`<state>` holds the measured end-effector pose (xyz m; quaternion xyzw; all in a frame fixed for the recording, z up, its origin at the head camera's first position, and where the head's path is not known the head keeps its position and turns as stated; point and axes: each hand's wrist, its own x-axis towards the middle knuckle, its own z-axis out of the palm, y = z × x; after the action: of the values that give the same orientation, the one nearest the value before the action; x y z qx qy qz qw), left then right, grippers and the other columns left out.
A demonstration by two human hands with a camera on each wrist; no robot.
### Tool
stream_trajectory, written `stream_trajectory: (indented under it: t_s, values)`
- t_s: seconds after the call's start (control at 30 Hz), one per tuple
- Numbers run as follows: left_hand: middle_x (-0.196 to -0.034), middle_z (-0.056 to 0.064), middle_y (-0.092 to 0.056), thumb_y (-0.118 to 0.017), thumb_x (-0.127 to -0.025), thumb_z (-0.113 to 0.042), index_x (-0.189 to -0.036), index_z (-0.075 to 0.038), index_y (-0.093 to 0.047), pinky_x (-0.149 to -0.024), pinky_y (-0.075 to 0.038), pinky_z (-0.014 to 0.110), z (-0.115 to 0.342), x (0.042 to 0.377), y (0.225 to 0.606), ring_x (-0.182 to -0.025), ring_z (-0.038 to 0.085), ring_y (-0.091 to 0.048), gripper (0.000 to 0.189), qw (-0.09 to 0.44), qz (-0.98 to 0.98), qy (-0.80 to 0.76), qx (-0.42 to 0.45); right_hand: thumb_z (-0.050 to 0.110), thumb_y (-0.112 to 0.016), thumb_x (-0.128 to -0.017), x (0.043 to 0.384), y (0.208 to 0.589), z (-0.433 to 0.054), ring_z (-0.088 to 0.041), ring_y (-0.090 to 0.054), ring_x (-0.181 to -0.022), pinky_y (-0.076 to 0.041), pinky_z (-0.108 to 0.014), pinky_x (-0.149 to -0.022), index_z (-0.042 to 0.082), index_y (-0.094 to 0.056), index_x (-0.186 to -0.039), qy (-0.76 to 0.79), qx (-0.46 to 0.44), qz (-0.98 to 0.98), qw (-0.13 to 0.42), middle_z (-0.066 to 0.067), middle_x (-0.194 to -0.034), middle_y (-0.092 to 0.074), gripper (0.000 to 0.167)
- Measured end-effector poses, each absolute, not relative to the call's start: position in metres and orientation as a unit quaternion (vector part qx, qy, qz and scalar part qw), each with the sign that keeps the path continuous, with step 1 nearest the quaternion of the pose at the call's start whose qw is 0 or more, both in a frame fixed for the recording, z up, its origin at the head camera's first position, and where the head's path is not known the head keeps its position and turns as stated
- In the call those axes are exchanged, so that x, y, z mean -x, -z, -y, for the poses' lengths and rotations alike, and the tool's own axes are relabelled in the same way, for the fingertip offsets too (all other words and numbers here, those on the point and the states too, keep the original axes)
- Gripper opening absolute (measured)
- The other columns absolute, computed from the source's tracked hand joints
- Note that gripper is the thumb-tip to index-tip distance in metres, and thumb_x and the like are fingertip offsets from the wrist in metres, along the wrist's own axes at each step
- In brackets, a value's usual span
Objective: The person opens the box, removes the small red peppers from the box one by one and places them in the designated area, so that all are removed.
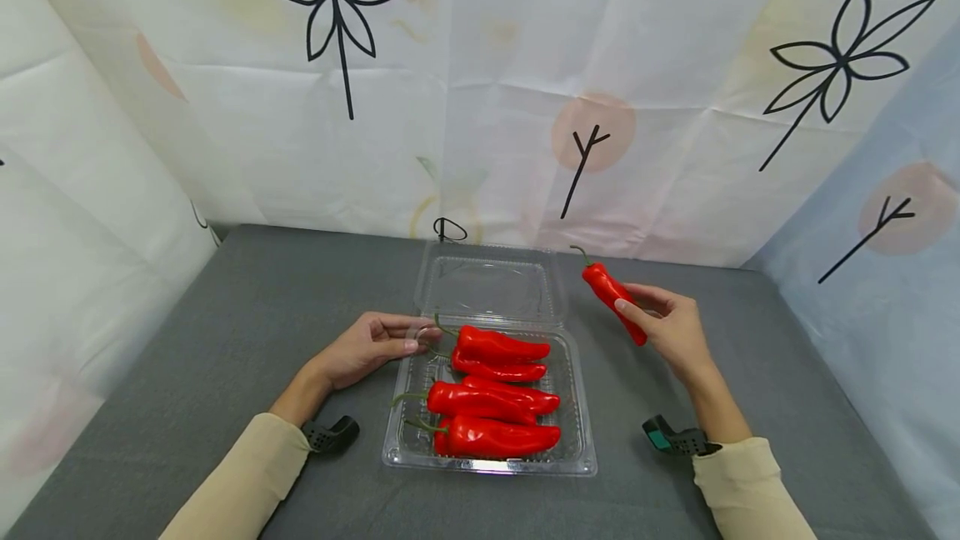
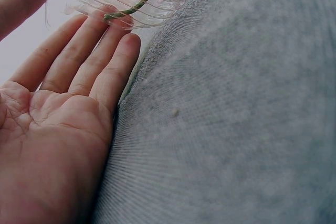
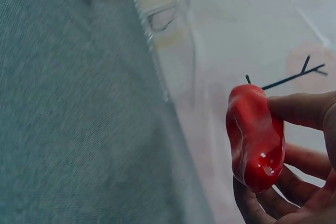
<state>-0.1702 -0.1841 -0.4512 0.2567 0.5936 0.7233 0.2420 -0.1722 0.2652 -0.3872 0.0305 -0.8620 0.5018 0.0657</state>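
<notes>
A clear plastic clamshell box (image 1: 583, 440) stands on the table with its lid (image 1: 487, 280) laid back behind it. Several red peppers (image 1: 495, 437) with green stems lie sideways in the box. My left hand (image 1: 371, 348) is at the box's far left corner; its straight fingers (image 2: 105, 69) touch the ribbed side wall near a pepper's stem, the thumb by the rim. To the right of the box, above the table, my right hand (image 1: 671, 327) pinches another red pepper (image 3: 255, 135) between thumb and fingers, its stem end pointing up and away.
The grey table (image 1: 247, 307) extends on both sides of the box. Patterned white fabric (image 1: 510, 107) hangs behind it and on both sides. Each wrist wears a dark band (image 1: 330, 436).
</notes>
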Motion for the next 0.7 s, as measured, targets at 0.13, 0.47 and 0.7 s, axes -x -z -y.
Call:
stream_trajectory:
  t_s: [0.13, 0.47, 0.7]
  values:
    - [-0.140, 0.024, -0.058, -0.060, -0.101, -0.003, -0.144, 0.011, -0.048, -0.109, -0.046, 0.033, 0.184, 0.170, 0.451, -0.130, 0.023, -0.058, 0.047, 0.244, -0.593, -0.724, -0.255, 0.021, -0.071, -0.097, 0.178, 0.399, -0.270, 0.002, -0.059, -0.092, -0.056, -0.016, -0.071, -0.006, -0.064, -0.131, -0.493, -0.011, 0.867, 0.075, -0.026, -0.126, -0.064, 0.044]
    - [-0.139, 0.023, -0.059, -0.061, -0.100, -0.003, -0.143, 0.011, -0.049, -0.109, -0.046, 0.034, 0.184, 0.171, 0.451, -0.130, 0.022, -0.058, 0.047, 0.243, -0.594, -0.725, -0.251, 0.024, -0.072, -0.096, 0.186, 0.417, -0.277, 0.008, -0.058, -0.082, -0.053, -0.012, -0.066, -0.005, -0.066, -0.129, -0.471, 0.056, 0.876, 0.081, -0.026, -0.122, -0.067, 0.044]
    - [-0.139, 0.024, -0.058, -0.061, -0.100, -0.003, -0.143, 0.011, -0.049, -0.109, -0.046, 0.033, 0.184, 0.171, 0.451, -0.130, 0.023, -0.058, 0.047, 0.244, -0.591, -0.726, -0.254, 0.024, -0.075, -0.094, 0.188, 0.422, -0.274, 0.009, -0.057, -0.078, -0.051, -0.011, -0.063, -0.005, -0.068, -0.126, -0.463, 0.084, 0.878, 0.086, -0.026, -0.118, -0.069, 0.044]
